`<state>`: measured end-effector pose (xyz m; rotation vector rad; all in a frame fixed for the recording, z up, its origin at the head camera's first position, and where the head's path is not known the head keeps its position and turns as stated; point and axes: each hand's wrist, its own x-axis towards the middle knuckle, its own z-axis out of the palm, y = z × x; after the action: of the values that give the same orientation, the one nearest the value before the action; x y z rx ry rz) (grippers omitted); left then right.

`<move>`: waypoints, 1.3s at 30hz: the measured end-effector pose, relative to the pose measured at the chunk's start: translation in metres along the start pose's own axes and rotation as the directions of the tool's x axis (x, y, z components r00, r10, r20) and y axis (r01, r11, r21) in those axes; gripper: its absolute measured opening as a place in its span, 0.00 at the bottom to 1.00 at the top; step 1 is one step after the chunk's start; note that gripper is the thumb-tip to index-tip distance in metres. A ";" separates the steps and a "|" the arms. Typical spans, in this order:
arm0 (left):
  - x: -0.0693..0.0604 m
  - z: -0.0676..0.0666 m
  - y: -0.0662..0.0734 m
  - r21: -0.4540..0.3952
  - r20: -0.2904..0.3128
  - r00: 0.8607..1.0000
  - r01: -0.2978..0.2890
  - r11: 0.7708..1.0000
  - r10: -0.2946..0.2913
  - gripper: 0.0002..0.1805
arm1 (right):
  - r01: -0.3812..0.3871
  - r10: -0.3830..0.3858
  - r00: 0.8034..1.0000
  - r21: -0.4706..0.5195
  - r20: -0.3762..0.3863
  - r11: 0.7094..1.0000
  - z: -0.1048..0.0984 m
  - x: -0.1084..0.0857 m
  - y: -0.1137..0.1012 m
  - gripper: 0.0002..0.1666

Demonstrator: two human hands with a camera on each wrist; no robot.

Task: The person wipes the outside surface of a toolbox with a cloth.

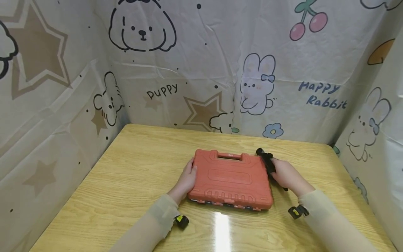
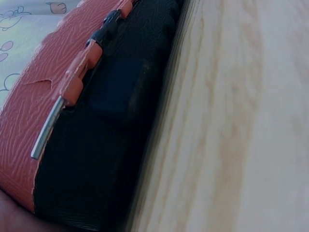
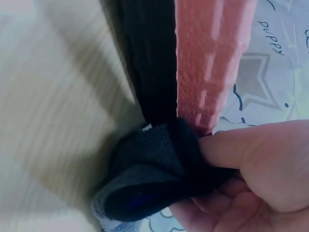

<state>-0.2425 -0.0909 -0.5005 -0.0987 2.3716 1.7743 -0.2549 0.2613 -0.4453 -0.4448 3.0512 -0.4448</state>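
Note:
A red plastic tool case (image 1: 230, 178) with a black lower half (image 2: 96, 164) lies closed on the wooden table, its handle (image 1: 230, 156) on the far side. Along the near side run its hinges, where a metal pin (image 2: 47, 128) shows. My left hand (image 1: 186, 180) grips the case's left edge, with the thumb near the top rim; the fingers below are hidden. At the right side, my right hand (image 1: 287, 176) pinches a black and grey folded fabric piece (image 3: 149, 169) between thumb and fingers. This fabric piece lies against the case's right edge; its exact kind is unclear.
The light wooden table (image 1: 141, 150) extends around the case. Behind it and on both sides hangs a pale curtain (image 1: 201, 80) printed with cartoon animals and stars. A small black camera (image 1: 181, 221) sits by the left wrist, another camera (image 1: 298, 211) by the right.

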 end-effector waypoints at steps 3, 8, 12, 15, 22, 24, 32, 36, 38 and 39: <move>0.001 0.000 0.000 -0.004 -0.002 1.000 -0.002 1.000 0.002 0.32 | -0.006 0.007 1.000 -0.012 0.023 1.000 0.001 -0.006 -0.002 0.19; 0.002 0.000 0.000 -0.011 0.000 1.000 -0.004 1.000 0.004 0.32 | -0.001 0.003 0.999 -0.038 0.039 0.999 0.003 -0.016 -0.004 0.19; 0.002 0.000 0.000 -0.018 0.003 1.000 -0.004 1.000 0.004 0.32 | 0.018 -0.015 0.998 -0.046 0.055 0.999 0.002 -0.026 -0.006 0.20; 0.002 0.000 0.000 -0.019 0.002 1.000 -0.002 1.000 0.002 0.32 | 0.036 -0.033 0.997 -0.047 0.067 0.998 0.001 -0.034 -0.009 0.20; 0.001 0.000 0.000 -0.017 -0.003 1.000 -0.001 1.000 0.001 0.32 | 0.055 -0.052 0.996 -0.043 0.068 0.998 0.003 -0.052 -0.013 0.16; 0.001 0.000 0.001 -0.015 -0.004 1.000 -0.002 1.000 0.002 0.32 | 0.059 -0.056 0.996 -0.044 0.067 0.997 0.004 -0.057 -0.014 0.16; 0.000 0.001 0.001 -0.013 -0.001 1.000 -0.005 1.000 0.005 0.32 | 0.056 -0.051 0.988 -0.031 0.147 0.998 0.001 -0.074 -0.014 0.12; -0.001 0.000 0.002 -0.020 -0.002 1.000 -0.006 1.000 0.006 0.32 | 0.054 -0.049 0.980 -0.024 0.192 0.998 0.000 -0.081 -0.017 0.11; -0.001 0.000 0.002 -0.022 0.000 1.000 -0.004 1.000 0.004 0.32 | 0.050 -0.045 0.979 -0.020 0.200 0.999 0.001 -0.085 -0.018 0.11; -0.001 0.000 0.002 -0.020 0.001 1.000 -0.002 1.000 0.002 0.32 | 0.047 -0.042 0.978 -0.020 0.202 0.999 0.002 -0.086 -0.019 0.10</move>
<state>-0.2417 -0.0906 -0.4982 -0.0987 2.3544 1.7983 -0.1668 0.2682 -0.4430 -0.5250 2.8588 -0.3407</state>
